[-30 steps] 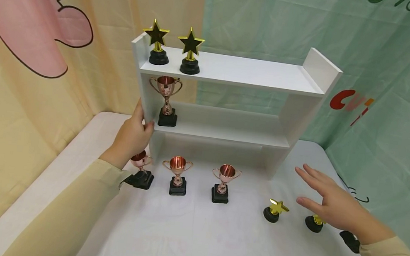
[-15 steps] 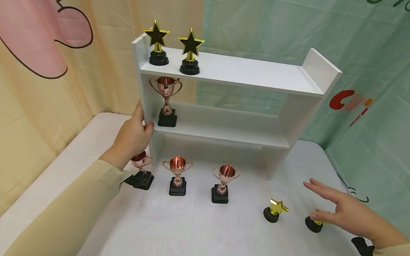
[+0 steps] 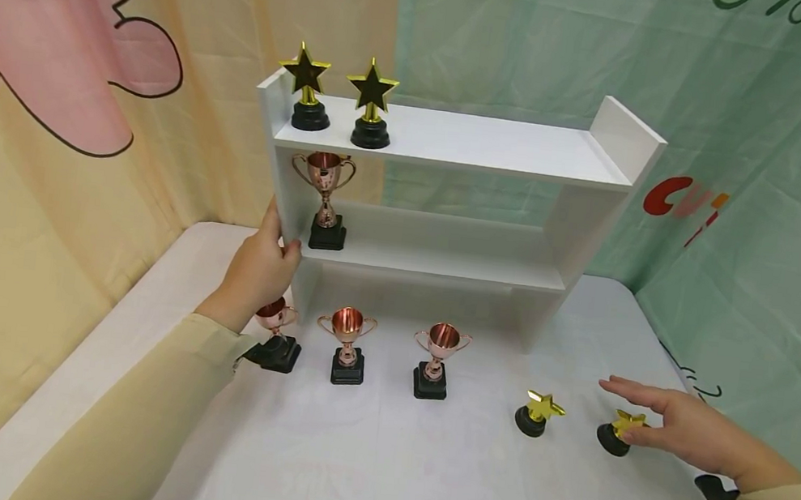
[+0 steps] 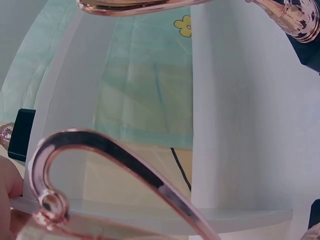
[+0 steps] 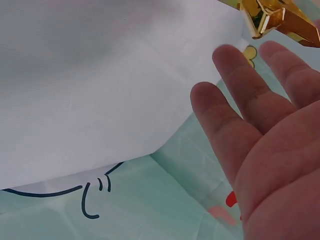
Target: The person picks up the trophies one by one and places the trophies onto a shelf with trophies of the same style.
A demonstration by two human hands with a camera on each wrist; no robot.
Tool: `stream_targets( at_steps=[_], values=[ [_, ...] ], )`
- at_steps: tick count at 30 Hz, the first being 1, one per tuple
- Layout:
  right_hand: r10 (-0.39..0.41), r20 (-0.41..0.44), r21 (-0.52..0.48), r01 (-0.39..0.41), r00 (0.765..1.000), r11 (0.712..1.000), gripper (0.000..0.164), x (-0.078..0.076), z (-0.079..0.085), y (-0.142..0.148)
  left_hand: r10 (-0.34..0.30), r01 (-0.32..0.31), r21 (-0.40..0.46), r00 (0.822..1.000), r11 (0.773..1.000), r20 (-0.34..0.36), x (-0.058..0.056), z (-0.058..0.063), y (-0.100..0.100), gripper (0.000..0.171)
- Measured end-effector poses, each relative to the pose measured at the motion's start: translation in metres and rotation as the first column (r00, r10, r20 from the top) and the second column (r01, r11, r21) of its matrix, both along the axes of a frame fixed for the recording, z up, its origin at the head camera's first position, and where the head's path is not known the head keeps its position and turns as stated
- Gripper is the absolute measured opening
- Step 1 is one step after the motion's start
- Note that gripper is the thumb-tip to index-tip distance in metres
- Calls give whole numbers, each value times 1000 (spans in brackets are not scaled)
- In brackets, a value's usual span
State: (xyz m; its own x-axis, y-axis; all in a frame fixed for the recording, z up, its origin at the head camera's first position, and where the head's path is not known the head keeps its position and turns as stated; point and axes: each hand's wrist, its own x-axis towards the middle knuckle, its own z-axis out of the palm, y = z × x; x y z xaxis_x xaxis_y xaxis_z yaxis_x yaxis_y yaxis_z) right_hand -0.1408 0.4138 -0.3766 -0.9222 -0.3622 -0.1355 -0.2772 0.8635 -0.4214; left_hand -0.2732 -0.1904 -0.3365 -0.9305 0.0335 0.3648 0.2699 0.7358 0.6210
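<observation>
My left hand [image 3: 255, 271] holds the left side panel of a white three-tier shelf [image 3: 485, 143], its thumb at the front edge and its fingers along the outer side. My right hand [image 3: 706, 437] reaches over a gold star trophy [image 3: 627, 422] on the table, fingers extended and thumb overlapping the star in the head view. In the right wrist view, the gold star [image 5: 277, 20] shows beyond the spread fingers [image 5: 215, 112]. Another star trophy [image 3: 531, 421] stands to its left. A copper cup trophy [image 3: 274, 351] is partly hidden beneath my left wrist; its curved handle [image 4: 107, 145] looms in the left wrist view.
Two star trophies, a left one [image 3: 310, 114] and a right one [image 3: 370, 133], stand on the top tier. A cup trophy [image 3: 326, 234] occupies the middle tier's left end. Two more cups, left [image 3: 347, 367] and right [image 3: 431, 379], stand before the shelf on the white-covered table [image 3: 377, 476].
My right hand has moved right and lower, coming down around the right-hand star trophy. My left hand stays on the shelf's side, and the trophies have not moved.
</observation>
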Motion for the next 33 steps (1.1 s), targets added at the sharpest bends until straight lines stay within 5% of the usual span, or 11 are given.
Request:
stream_targets(
  at_steps=[8, 24, 33],
  values=[
    [-3, 63, -16, 4, 998, 1000, 64, 1, -1, 5, 0, 0, 0, 1000, 1000, 6, 0, 0, 0, 78],
    [111, 177, -264, -62, 978, 963, 47, 0, -14, 18, -14, 14, -13, 1000, 1000, 4, 0, 0, -2, 80],
    [102, 179, -272, -50, 978, 961, 47, 1, -17, 16, -16, 16, -16, 1000, 1000, 0, 0, 1, -1, 79]
  ],
)
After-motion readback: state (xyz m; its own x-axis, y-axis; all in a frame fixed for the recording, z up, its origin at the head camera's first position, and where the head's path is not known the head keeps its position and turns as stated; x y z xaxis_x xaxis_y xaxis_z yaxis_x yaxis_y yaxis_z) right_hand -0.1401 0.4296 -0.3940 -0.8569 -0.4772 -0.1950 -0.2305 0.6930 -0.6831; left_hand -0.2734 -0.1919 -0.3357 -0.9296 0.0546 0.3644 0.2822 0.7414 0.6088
